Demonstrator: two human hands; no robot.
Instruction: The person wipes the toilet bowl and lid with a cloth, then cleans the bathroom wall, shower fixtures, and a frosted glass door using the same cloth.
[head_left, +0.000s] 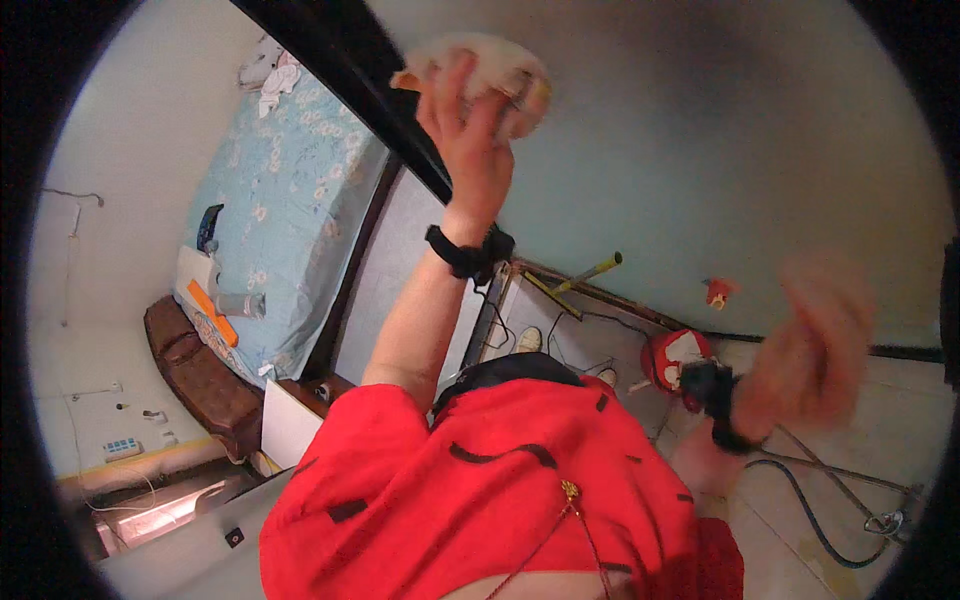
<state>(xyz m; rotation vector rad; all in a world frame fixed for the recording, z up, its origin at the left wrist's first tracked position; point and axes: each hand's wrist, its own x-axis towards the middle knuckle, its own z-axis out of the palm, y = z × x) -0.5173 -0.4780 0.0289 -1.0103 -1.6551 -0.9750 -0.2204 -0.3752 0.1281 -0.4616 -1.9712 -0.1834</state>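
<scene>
My left hand (472, 142) is raised in front of me, its fingers laid over a pale, roundish object (525, 56) beside a black frame (352, 82). Blur hides what this object is, though orange-brown patches show at its edges. To the right, my right hand (814, 352) is strongly blurred before the lower wall. No held thing can be made out in it, and its fingers are unclear. Each wrist wears a black strap with a small device. A small reddish piece (720, 292) shows against the wall (675, 187), left of my right hand.
Beyond the frame stands a bed (300, 172) with a blue floral sheet and a brown padded headboard (202, 375). Below the wall are a yellow tube (592, 271), a red-and-white container (667, 360) and dark cables. A dark hose (802, 517) lies on the tiled floor at right.
</scene>
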